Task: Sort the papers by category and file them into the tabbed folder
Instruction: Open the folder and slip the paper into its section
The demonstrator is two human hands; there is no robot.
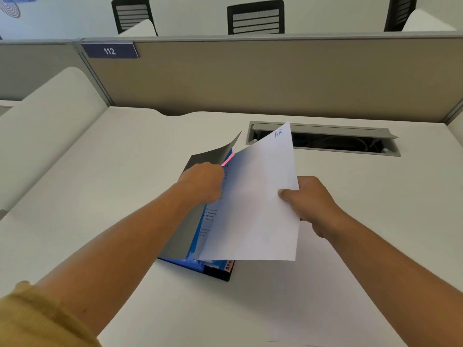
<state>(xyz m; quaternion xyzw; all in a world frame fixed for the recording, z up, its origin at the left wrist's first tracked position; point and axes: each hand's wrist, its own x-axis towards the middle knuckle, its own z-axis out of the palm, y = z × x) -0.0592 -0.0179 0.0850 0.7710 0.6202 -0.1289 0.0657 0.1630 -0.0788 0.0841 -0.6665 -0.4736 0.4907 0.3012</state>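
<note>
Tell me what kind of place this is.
Likely an open-plan office: a fabric divider bearing a plate numbered 112, mesh-back chairs beyond it, and a cable hatch set in the desk.

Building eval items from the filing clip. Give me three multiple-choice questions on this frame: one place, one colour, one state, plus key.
1. Where does the folder lie?
A. on the desk
B. on the floor
C. on the person's lap

2. What colour is the tab by the left hand?
A. green
B. pink
C. yellow

3. What is the right hand doing?
A. lying flat on the desk
B. hanging idle
C. pinching the sheet marked HR

Key:
1 A, the folder's lower edge rests on the desk top.
2 B, a pink tab sticks out just past the left hand.
3 C, the thumb presses on the sheet's right edge.
</note>
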